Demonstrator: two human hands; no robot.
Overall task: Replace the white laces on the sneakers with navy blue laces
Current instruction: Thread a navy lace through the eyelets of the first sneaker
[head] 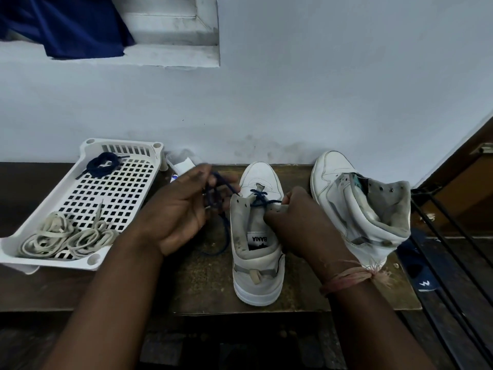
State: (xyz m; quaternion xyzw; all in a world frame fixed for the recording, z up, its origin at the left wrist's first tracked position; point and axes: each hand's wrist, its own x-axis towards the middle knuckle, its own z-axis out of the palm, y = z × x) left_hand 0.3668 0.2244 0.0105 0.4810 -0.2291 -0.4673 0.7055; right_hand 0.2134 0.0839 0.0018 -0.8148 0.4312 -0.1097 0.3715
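Left hand (184, 206) pinches navy lace (225, 186) at 10 o'clock of sneaker (257, 252); right hand (296, 220) pinches its eyelet flap.

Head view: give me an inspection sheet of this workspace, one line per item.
Surface: dark worn bench against a pale wall.
Job's things: sneaker partly laced with navy lace; second sneaker unlaced, tipped on its side; white basket holds the removed white laces and a coiled spare navy lace.
Clutter: small white packet behind the basket.
Grippers: left hand holds the navy lace; right hand pinches it at the eyelets.
Cables: black cords at right.
Surroundings: blue cloth on a ledge.
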